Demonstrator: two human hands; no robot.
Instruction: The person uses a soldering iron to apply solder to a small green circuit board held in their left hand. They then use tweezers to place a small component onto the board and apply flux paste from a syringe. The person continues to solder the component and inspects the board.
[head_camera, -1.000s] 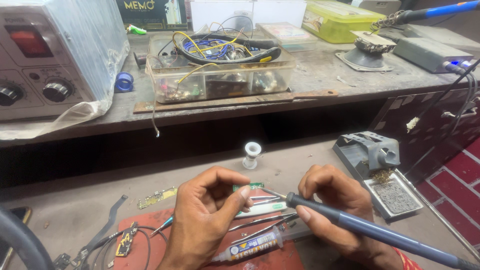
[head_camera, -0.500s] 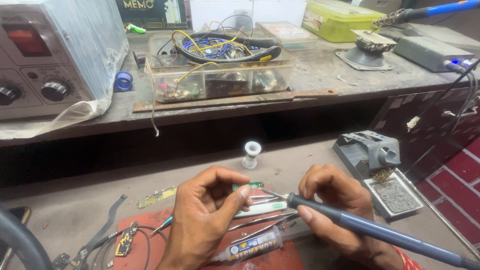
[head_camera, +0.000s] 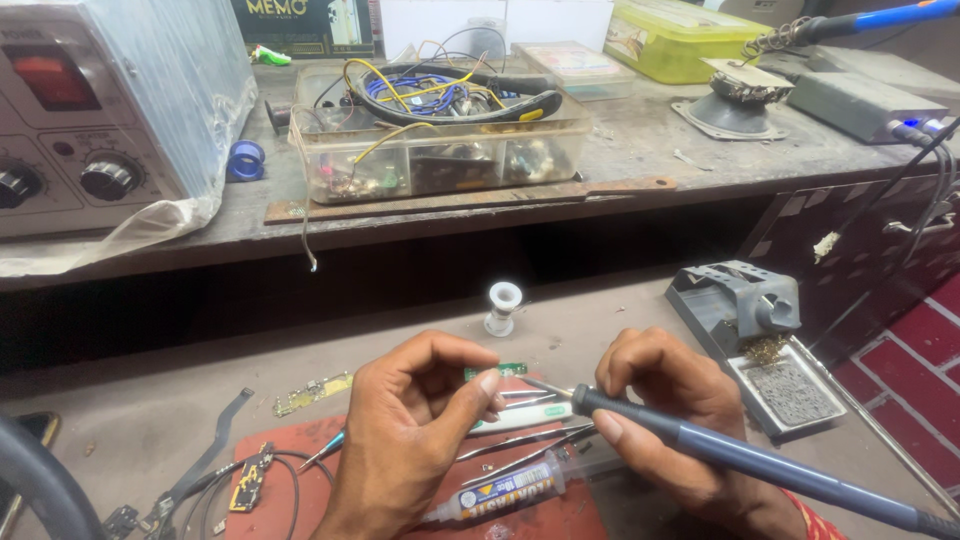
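Note:
My right hand (head_camera: 672, 420) grips a blue-grey soldering iron (head_camera: 740, 455), its metal tip (head_camera: 545, 386) pointing left towards my left hand. My left hand (head_camera: 415, 430) pinches something small between thumb and forefinger; a small green circuit board (head_camera: 510, 370) shows just behind those fingers, and I cannot tell whether they hold it. Both hands hover over a red work mat (head_camera: 300, 495). Under them lie metal tweezers (head_camera: 525, 448) and a flux syringe (head_camera: 500, 492).
A grey soldering-iron stand with a cleaning sponge tray (head_camera: 760, 330) sits right of my hands. A small white spool (head_camera: 502, 305) stands behind them. Flex cables and a small board (head_camera: 250, 485) lie at left. On the raised shelf: a grey power supply (head_camera: 90, 120), a clear box of wires (head_camera: 440, 130).
Both hands keep almost the same place. The iron's tip has edged slightly closer to my left fingers.

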